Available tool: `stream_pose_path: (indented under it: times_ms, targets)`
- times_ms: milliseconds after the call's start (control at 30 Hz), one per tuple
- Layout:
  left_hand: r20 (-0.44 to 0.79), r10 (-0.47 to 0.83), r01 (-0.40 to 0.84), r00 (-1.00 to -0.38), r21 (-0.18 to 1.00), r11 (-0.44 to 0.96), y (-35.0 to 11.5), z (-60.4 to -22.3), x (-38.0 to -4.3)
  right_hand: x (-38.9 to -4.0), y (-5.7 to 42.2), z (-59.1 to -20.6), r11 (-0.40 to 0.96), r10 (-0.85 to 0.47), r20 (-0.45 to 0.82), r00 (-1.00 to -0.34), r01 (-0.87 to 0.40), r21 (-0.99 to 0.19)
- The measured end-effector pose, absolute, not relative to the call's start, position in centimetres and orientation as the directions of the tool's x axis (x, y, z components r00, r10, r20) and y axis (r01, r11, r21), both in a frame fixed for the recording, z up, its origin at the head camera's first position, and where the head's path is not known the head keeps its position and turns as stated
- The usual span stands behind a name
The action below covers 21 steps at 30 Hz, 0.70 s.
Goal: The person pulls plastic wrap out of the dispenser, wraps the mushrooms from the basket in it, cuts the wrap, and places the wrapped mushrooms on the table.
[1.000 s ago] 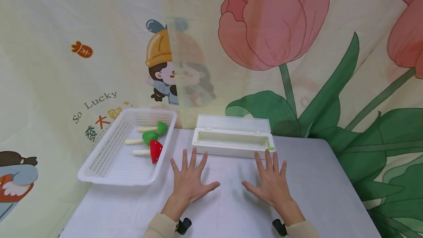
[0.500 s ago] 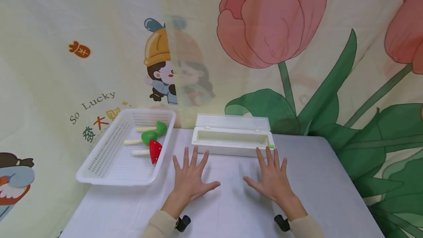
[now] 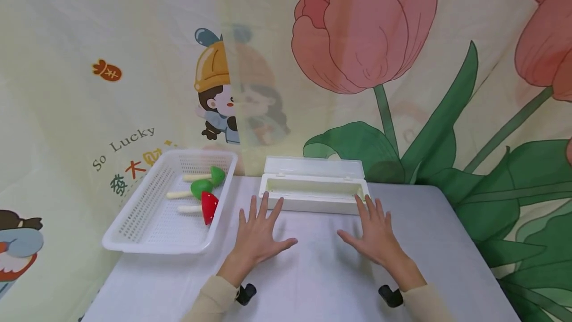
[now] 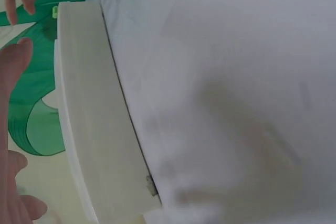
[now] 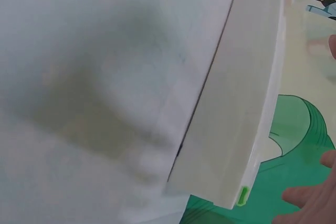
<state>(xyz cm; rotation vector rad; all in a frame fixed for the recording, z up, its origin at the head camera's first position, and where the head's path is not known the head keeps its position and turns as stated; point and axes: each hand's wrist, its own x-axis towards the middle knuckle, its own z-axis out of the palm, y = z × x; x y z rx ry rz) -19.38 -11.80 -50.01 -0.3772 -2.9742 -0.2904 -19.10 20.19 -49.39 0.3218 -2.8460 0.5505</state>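
Both hands reach over the table with fingers spread, holding nothing. My left hand is in front of the left part of a long white box, its fingertips overlapping the box's front in the head view. At the right end is my right hand, its fingertips overlapping the rim there. The box's translucent lid stands raised at the back, and the long inside shows bare. A green tab marks its right end in the right wrist view. Shadows of the hands fall on the cloth in both wrist views.
Left of the box, a white mesh basket holds two green-capped toy mushrooms and a red one with white dots. A pale cloth covers the table. Behind it hangs a printed curtain with tulips and cartoon figures.
My right hand has shifted a little to the right and forward. The left hand has edged slightly forward. Basket, mushrooms and box stay where they were.
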Motion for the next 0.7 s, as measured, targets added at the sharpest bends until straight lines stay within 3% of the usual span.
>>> stream_pose_path:
  times_ms: [267, 500, 700]
  targets:
    - [0.201, 0.275, 0.319, -0.94, 0.236, 0.918, -12.0, -48.9, -21.2, -20.7, 21.2, -48.5, 0.809, -0.219, 0.218, -0.951, -0.302, -0.504]
    - [0.297, 0.311, 0.38, -0.903, 0.215, 0.899, -12.4, -47.9, -23.1, -22.8, 21.5, -47.7, 0.768, -0.307, 0.333, -0.891, -0.439, -0.466]
    - [0.309, 0.333, 0.409, -0.891, 0.231, 0.883, -12.4, -47.1, -23.8, -24.5, 22.1, -47.9, 0.779, -0.327, 0.343, -0.88, -0.457, -0.429]
